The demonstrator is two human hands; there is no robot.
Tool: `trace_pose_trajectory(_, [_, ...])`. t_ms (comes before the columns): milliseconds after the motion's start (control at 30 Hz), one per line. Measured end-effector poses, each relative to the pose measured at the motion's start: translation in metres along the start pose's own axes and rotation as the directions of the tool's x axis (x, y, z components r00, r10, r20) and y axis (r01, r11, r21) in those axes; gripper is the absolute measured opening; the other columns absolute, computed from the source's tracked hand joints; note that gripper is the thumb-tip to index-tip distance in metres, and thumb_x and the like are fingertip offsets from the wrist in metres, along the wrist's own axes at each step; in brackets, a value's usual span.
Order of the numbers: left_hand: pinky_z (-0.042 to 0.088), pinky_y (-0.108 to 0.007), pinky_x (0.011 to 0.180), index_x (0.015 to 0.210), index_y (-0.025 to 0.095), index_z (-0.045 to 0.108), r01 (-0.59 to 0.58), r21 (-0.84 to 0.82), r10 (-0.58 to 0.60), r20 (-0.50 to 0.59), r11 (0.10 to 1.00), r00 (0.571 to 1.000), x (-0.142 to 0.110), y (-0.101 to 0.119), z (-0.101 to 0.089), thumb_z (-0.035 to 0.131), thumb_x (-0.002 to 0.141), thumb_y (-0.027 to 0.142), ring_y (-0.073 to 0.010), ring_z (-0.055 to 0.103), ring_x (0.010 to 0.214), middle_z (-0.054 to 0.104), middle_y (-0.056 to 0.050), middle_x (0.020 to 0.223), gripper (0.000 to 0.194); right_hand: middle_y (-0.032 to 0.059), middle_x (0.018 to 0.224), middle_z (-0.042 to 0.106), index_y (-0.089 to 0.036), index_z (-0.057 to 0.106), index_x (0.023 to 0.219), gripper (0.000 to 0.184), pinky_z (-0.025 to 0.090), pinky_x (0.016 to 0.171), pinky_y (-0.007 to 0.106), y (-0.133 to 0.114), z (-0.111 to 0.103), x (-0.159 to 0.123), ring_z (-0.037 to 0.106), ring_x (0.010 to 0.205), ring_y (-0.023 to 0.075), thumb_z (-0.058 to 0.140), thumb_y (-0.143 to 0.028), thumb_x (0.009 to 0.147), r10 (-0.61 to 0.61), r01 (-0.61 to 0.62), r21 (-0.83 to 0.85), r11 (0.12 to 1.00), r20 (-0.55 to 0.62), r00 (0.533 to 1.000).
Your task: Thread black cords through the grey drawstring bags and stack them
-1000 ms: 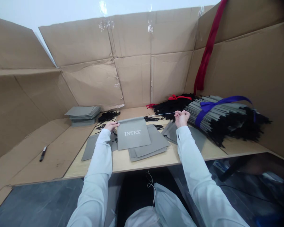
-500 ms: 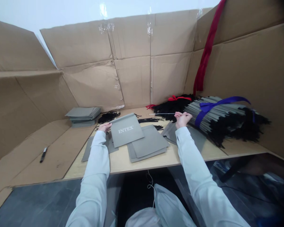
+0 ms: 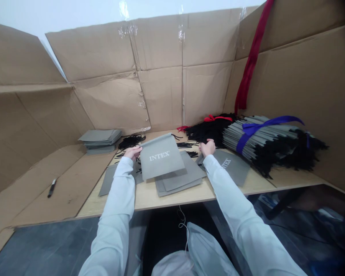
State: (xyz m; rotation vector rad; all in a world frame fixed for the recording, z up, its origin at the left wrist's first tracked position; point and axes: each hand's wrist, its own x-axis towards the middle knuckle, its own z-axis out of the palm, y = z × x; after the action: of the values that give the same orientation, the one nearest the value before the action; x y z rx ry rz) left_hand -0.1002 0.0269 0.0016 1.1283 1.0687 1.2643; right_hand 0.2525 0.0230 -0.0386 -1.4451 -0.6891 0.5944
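Note:
My left hand (image 3: 133, 152) grips the upper left corner of a grey fabric pouch (image 3: 161, 163) printed INTEX, held up over the table. A black cord (image 3: 176, 137) shows at the right end of its top hem. To the right, apart from the pouch, my right hand (image 3: 207, 147) is closed; the thin metal rod seen in it earlier is too faint to make out now. Beneath the held pouch lies a small pile of grey pouches (image 3: 182, 183). Another INTEX pouch (image 3: 235, 170) lies below my right hand, and more grey fabric (image 3: 107, 182) is partly behind my left sleeve.
Grey pouches are stacked (image 3: 100, 140) at the back left, beside black cords (image 3: 131, 141). A black cord bundle (image 3: 207, 128) and a pouch bundle tied with blue ribbon (image 3: 264, 134) sit at right. A marker (image 3: 52, 188) lies left. Cardboard walls (image 3: 161, 96) enclose the table.
My right hand has moved left and slightly down, toward the pouch. My left hand has shifted the pouch a little right and up. The metal rod no longer shows clearly.

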Motion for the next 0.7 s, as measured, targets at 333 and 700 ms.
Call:
trace_pose_trajectory(333, [0.005, -0.02, 0.039, 0.056, 0.009, 0.052, 0.0, 0.058, -0.007, 0.118, 0.998, 0.993, 0.002, -0.009, 0.025, 0.075, 0.035, 0.024, 0.0003, 0.02, 0.033, 0.026, 0.01, 0.036, 0.034, 0.0009, 0.066, 0.059, -0.017, 0.056, 0.082, 0.029, 0.045, 0.051, 0.02, -0.024, 0.019, -0.037, 0.054, 0.053, 0.0083, 0.061, -0.034, 0.06, -0.218, -0.029, 0.294, 0.955, 0.767, 0.604])
trace_pose_trajectory(700, [0.006, -0.02, 0.038, 0.057, 0.009, 0.054, 0.046, 0.098, -0.064, 0.187, 0.994, 0.98, 0.006, -0.013, 0.02, 0.073, 0.039, 0.023, -0.0006, 0.019, 0.032, 0.026, 0.01, 0.036, 0.03, 0.0027, 0.053, 0.059, -0.011, 0.057, 0.064, 0.012, 0.049, 0.048, 0.02, -0.026, 0.006, -0.026, 0.053, 0.045, 0.0071, 0.065, -0.017, 0.058, -0.18, 0.031, 0.262, 0.965, 0.567, 0.804])
